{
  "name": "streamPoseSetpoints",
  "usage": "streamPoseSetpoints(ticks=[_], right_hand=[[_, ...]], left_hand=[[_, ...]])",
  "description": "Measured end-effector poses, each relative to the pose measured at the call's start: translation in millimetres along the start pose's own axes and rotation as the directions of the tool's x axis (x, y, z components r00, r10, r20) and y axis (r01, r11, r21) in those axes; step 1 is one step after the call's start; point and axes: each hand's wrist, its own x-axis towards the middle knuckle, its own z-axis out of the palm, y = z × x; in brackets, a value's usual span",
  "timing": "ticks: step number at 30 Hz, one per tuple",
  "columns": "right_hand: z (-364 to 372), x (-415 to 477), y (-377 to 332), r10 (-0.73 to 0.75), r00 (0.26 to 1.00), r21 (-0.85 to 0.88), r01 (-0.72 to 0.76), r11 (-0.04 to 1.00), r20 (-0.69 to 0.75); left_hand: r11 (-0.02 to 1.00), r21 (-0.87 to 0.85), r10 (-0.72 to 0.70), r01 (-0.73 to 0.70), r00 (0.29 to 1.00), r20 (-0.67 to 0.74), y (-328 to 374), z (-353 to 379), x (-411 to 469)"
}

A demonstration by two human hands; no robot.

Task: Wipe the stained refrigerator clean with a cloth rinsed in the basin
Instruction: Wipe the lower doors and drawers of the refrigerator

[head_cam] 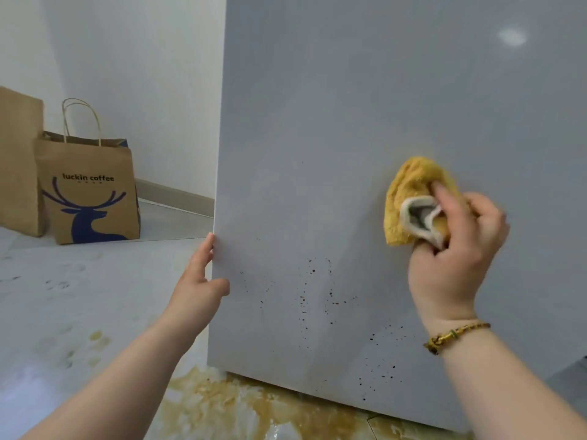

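We read "luckin coffee" in dark blue on the brown paper bag (90, 192) near the floor's far left edge, above a deer emblem.

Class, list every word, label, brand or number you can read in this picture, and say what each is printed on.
"luckin coffee": on the brown paper bag, above its blue deer logo.
A tiny line of print under that name: too small to read.
No text shows on the refrigerator, the cloth or the plain bag.
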Motion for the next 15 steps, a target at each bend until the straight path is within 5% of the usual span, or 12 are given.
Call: streamPoseSetpoints(ticks=[3,6,10,12,15], right_hand=[[20,23,-14,-0.016,0.993,-0.137,0.000,0.991,-0.117],[30,-20,-19,-0.212,0.975,-0.229,0.220,0.948,0.063],[25,-92,-13,-0.543,0.734,-0.088,0.623,0.777,0.408],[23,-102,-16,-0.564,0.667,-0.016,0.653,0.757,0.487],[25,-73,-29,-0.486,0.766,0.033,0.523,0.852,0.420]], left_hand=[[0.999,-0.031,-0.031,0.031,0.999,0.013,1,-5,0],[0.998,-0.037,-0.054,0.055,0.998,0.043,1,-8,1],[0.998,-0.033,-0.053,0.056,0.996,0.073,5,-9,1],[0.998,-0.022,-0.057,0.059,0.994,0.097,5,-11,2],[0.998,-0.008,-0.060,0.061,0.992,0.111,2,-13,1]])
